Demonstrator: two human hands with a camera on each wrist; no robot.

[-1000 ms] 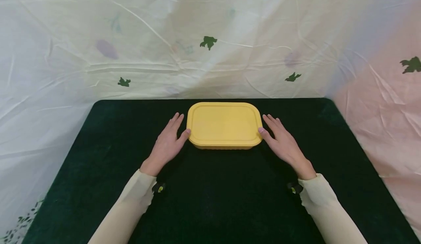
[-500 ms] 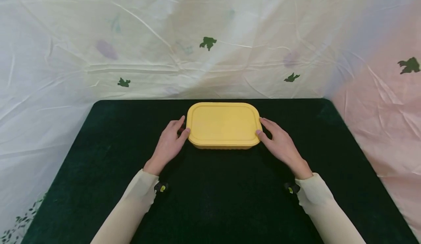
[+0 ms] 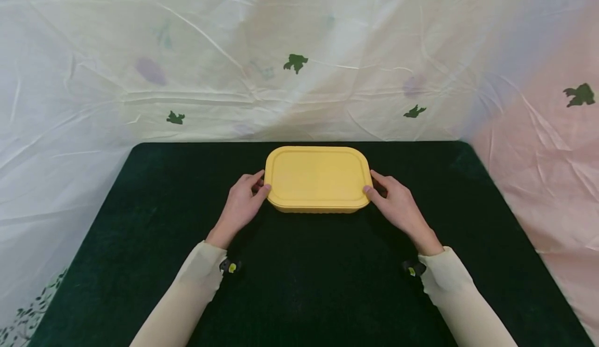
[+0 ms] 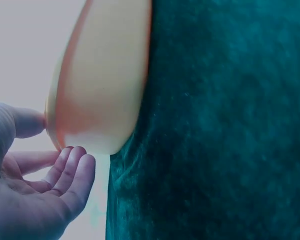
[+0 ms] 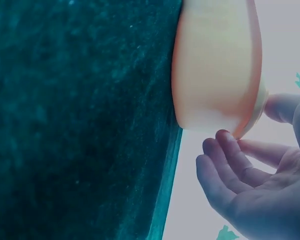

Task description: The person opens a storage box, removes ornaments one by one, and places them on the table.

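Observation:
A yellow rectangular food container (image 3: 318, 208) with rounded corners stands at the far middle of the table, its yellow lid (image 3: 319, 175) seated on top. On its left end my left hand (image 3: 241, 204) has the thumb on the lid's rim and the index finger just beneath it. My right hand (image 3: 396, 204) pinches the right end the same way. In the left wrist view the left hand's other fingers (image 4: 80, 182) curl near the container's side (image 4: 102, 80). The right wrist view shows the right hand's fingers (image 5: 230, 160) curled likewise. The container's inside is hidden.
Dark green cloth (image 3: 299, 284) covers the table, whose far edge lies just behind the container. A pale curtain (image 3: 210, 66) with leaf prints hangs behind and at the sides. Small dark wrist cameras (image 3: 230, 267) sit under the sleeves.
Both hands' fingers, straighter a second ago, have bent in against the container's ends. The right hand has shifted slightly inward to the lid's rim. The container has stayed in place.

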